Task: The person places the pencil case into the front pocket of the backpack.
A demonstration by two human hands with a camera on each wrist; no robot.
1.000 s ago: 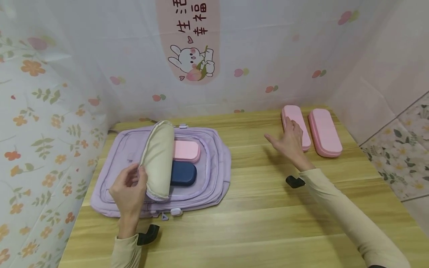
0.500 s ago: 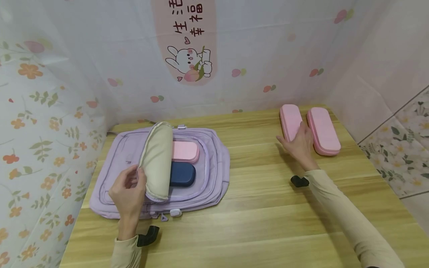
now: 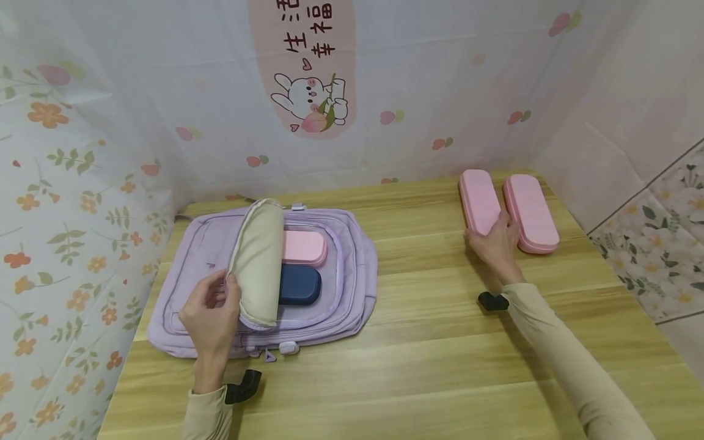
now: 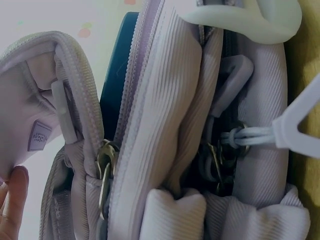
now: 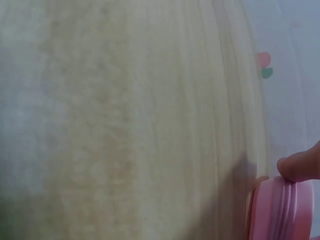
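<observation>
A: Head view, nearest first: what is the left hand [image 3: 211, 319] doing?

B: It grips the beige-lined flap [image 3: 257, 263] of the lilac backpack [image 3: 352, 269], fingers curled round the flap's edge and folding it back toward the left. The backpack lies flat on the wooden table [image 3: 418, 366]. A white zipper pull [image 3: 288, 348] sits at the bag's near edge.

A: What shows inside the opening?

B: Two cases side by side: a navy case [image 3: 299, 285] nearer, a pink case [image 3: 305, 247] just behind it, touching or nearly so. The left wrist view shows the lilac ribbed fabric [image 4: 160, 125] close up, a metal zipper slider [image 4: 104, 162], the navy case's edge [image 4: 117, 70] between the folds, and a fingertip [image 4: 14, 200] at the lower left.

A: And the right hand [image 3: 497, 239]?

B: Further back, on the right of the table. It clasps the near end of the left one of two pink cases [image 3: 480, 201], thumb on one side and fingers curled over the other. That case still lies on the table. The second pink case [image 3: 530, 212] lies just beside it on the right, parallel.

A: Does the right wrist view confirm that?

B: Partly. It is blurred, but a fingertip [image 5: 300, 167] presses on the pink case's zippered edge [image 5: 280, 210] at the lower right.

A: Farthest back?

B: A curtain with a rabbit print [image 3: 310, 101] hangs behind the table.
</observation>
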